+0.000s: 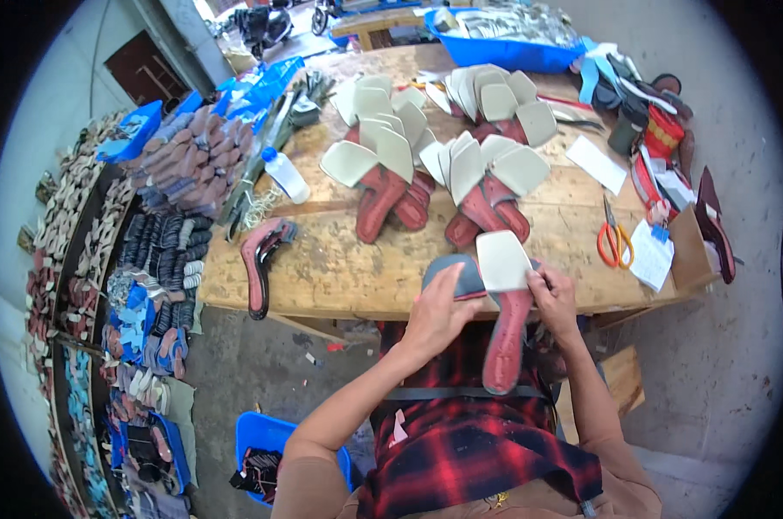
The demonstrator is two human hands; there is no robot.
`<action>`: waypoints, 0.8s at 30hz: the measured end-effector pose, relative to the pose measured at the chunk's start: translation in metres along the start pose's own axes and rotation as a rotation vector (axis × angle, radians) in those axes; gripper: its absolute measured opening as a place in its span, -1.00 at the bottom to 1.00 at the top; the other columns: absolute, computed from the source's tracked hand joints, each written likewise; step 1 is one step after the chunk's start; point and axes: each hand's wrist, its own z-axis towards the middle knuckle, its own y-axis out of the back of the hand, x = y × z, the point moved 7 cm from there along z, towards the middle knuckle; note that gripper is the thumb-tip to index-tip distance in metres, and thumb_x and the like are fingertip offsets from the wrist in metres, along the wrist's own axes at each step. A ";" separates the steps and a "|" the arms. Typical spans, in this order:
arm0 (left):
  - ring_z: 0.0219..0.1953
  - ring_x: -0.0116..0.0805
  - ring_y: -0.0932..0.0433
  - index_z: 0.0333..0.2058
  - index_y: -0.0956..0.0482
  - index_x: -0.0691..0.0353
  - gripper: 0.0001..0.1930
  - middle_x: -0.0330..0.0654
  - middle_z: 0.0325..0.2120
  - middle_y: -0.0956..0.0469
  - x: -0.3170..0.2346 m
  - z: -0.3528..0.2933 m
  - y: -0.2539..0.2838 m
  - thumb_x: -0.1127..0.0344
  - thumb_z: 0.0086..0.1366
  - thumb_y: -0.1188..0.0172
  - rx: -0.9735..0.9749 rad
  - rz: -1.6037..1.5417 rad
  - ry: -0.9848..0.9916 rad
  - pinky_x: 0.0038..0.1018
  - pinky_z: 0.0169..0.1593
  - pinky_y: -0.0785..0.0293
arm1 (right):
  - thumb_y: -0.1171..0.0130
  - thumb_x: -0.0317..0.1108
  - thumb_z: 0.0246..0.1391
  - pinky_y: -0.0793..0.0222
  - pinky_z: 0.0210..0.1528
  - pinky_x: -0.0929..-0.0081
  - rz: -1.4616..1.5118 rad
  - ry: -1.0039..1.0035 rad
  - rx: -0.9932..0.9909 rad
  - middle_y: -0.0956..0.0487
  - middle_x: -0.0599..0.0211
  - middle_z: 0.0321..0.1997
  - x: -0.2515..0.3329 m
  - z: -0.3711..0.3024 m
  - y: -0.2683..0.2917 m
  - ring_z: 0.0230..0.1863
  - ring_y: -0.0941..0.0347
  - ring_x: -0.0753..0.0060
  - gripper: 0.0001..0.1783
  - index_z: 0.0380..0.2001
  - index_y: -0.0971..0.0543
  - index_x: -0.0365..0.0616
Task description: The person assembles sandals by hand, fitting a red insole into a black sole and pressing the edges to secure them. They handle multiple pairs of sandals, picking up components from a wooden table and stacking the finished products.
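At the table's front edge, my right hand [556, 300] grips the side of a shoe insole [507, 333]. Its broad front is cream and its narrow dark-red heel end points down toward my apron. Beside it, my left hand [440, 313] is closed on a rounded blue-grey shoe piece [455, 273], whose lower part is hidden behind the fingers. The two pieces are close together; I cannot tell if they touch. Just beyond lie fanned piles of similar cream-and-red insoles, one pile [381, 195] at left and another pile [487, 203] nearer the middle.
Orange-handled scissors [615, 245] and a written paper [652, 256] lie at right. A white bottle [286, 176] and curved red-and-black shoe parts [262, 268] are at left. Shelves [78, 259] of shoe parts line the left wall. A blue bin [262, 428] stands on the floor.
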 end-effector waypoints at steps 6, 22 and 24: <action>0.25 0.02 -0.26 0.14 -0.35 0.28 -0.08 0.10 0.10 -0.37 -0.042 -0.018 -0.013 -0.02 -0.21 -0.48 0.612 0.556 -0.328 -0.09 0.31 -0.09 | -0.13 -0.09 0.21 -0.19 -0.48 0.66 0.387 -0.476 0.649 -0.48 0.64 -0.45 0.042 -0.055 -0.069 -0.44 -0.29 0.75 -0.67 -0.29 -0.58 -0.18; -0.35 -0.23 -0.55 -0.01 -0.40 0.46 0.15 -0.09 -0.32 -0.54 0.016 -0.107 0.061 -0.72 -0.03 0.16 0.273 -1.595 0.888 -0.39 -0.29 -0.56 | 0.15 0.02 0.39 -0.50 -0.18 0.46 0.619 -0.530 0.956 -0.62 0.19 -0.25 0.094 -0.120 -0.143 -0.29 -0.56 0.45 -0.43 -0.01 -0.54 -0.33; -0.27 -0.18 -0.54 0.06 -0.33 0.48 0.18 -0.02 -0.20 -0.53 -0.020 -0.092 0.118 -0.70 -0.05 0.08 0.210 -1.876 0.495 -0.31 -0.19 -0.55 | 0.16 0.02 0.39 -0.47 -0.07 0.45 0.751 -0.366 0.866 -0.61 0.18 -0.13 0.134 -0.079 -0.146 -0.20 -0.55 0.47 -0.40 0.14 -0.43 -0.34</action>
